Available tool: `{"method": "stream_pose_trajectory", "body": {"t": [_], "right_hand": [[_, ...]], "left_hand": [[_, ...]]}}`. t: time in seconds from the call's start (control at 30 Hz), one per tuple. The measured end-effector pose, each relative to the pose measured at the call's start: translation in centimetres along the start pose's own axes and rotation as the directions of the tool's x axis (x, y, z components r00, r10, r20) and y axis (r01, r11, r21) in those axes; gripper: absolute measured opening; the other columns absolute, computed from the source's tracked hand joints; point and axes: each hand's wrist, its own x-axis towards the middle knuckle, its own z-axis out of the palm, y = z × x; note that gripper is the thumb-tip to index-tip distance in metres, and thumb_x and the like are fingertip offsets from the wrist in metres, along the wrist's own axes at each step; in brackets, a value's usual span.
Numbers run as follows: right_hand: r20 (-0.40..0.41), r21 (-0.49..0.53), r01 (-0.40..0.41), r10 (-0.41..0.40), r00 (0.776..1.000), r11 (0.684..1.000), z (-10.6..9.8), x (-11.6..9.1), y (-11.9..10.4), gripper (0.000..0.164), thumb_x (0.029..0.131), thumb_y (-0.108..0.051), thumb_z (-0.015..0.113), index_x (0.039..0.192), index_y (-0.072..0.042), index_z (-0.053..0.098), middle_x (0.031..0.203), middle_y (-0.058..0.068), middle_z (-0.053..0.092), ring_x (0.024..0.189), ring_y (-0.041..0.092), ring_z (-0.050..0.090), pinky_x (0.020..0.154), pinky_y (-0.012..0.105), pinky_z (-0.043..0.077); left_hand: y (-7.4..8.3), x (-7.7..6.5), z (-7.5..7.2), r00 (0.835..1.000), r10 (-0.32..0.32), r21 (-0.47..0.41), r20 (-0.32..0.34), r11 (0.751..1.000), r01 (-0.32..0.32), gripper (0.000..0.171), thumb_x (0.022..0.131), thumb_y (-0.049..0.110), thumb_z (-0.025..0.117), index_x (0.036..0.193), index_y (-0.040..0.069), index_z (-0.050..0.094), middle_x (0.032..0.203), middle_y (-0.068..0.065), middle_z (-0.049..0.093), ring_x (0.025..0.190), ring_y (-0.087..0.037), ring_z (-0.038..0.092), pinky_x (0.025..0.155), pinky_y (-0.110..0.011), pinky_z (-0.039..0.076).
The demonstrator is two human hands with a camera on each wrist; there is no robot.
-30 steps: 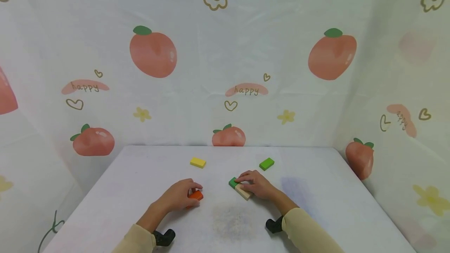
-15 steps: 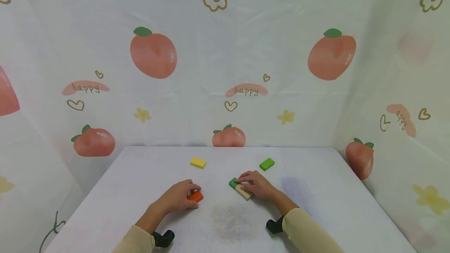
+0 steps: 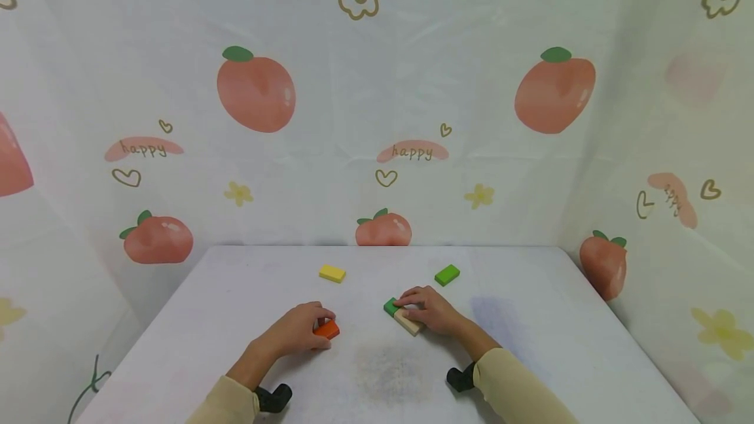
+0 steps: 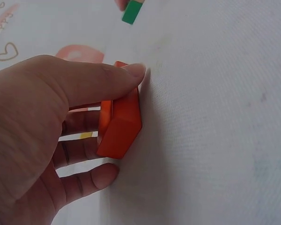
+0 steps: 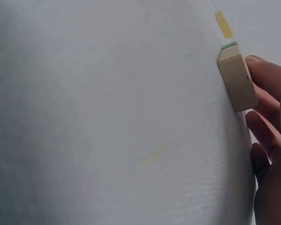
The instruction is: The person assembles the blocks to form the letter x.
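Observation:
Between the thumb and fingers of my left hand [image 3: 297, 329] is an orange-red wooden block [image 3: 327, 330], low over the tabletop at centre left. The left wrist view shows the thumb across the orange-red block [image 4: 122, 124], its slanted end bare and fingers behind. To the right, my right hand [image 3: 432, 309] holds a green block [image 3: 390, 307] and a plain wood block [image 3: 408, 323], lying end to end on the table. Its bent fingers reach over the green one, while the thumb touches the plain one [image 5: 238, 84]. Whether those two are joined I cannot tell.
A yellow block [image 3: 332, 273] lies farther back, left of centre. Behind the right hand is a light green block [image 3: 447, 274]. The white table [image 3: 259, 273] ends against a hanging cloth [image 3: 330, 116] printed with fruit.
My left hand has shifted very slightly left, its fingertips drawing back a little so more of the orange-red block shows. The right hand and the other blocks stay in place.

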Motion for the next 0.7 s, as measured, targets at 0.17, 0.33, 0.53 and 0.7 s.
{"method": "stream_pose_trajectory", "body": {"t": [0.17, 0.33, 0.53, 0.7], "right_hand": [[-0.005, 0.003, 0.013, -0.013, 1.0, 1.0, 0.06, 0.03, 0.1, 0.026, 0.095, -0.014, 0.063, 0.118, -0.006, 0.071, 0.119, 0.012, 0.062, 0.114, 0.034, 0.053, 0.095, 0.05, 0.04], [-0.007, -0.008, 0.013, -0.013, 1.0, 1.0, 0.13, 0.0, 0.14, 0.026, 0.095, -0.015, 0.063, 0.118, -0.007, 0.071, 0.119, 0.011, 0.062, 0.114, 0.033, 0.053, 0.095, 0.049, 0.041], [-0.003, -0.005, 0.024, -0.024, 1.0, 1.0, 0.07, -0.05, -0.01, 0.026, 0.095, -0.014, 0.063, 0.118, -0.006, 0.071, 0.119, 0.011, 0.062, 0.113, 0.033, 0.053, 0.095, 0.049, 0.04], [-0.006, -0.014, 0.03, -0.03, 1.0, 0.999, 0.07, -0.05, -0.03, 0.026, 0.095, -0.013, 0.063, 0.118, -0.005, 0.071, 0.119, 0.012, 0.062, 0.113, 0.033, 0.054, 0.095, 0.048, 0.041]], "left_hand": [[0.0, 0.05, -0.04, 1.0, 0.015, -0.006, 0.001, 1.0, -0.015, 0.039, 0.079, 0.026, 0.081, 0.113, 0.012, 0.07, 0.089, 0.01, 0.055, 0.079, -0.011, 0.049, 0.073, -0.032, 0.045], [-0.01, 0.12, 0.13, 1.0, 0.024, 0.005, -0.006, 1.0, -0.024, 0.037, 0.079, 0.027, 0.079, 0.113, 0.014, 0.071, 0.088, 0.011, 0.053, 0.078, -0.01, 0.049, 0.071, -0.03, 0.044], [0.31, 0.32, 0.29, 0.999, 0.033, -0.009, -0.021, 0.999, -0.034, 0.039, 0.08, 0.028, 0.078, 0.115, 0.014, 0.071, 0.088, 0.01, 0.052, 0.078, -0.011, 0.048, 0.07, -0.03, 0.043], [0.33, 0.51, 0.33, 0.998, 0.045, 0.003, -0.042, 0.999, -0.045, 0.04, 0.08, 0.027, 0.078, 0.116, 0.014, 0.07, 0.089, 0.011, 0.053, 0.079, -0.01, 0.048, 0.071, -0.029, 0.044]]}}
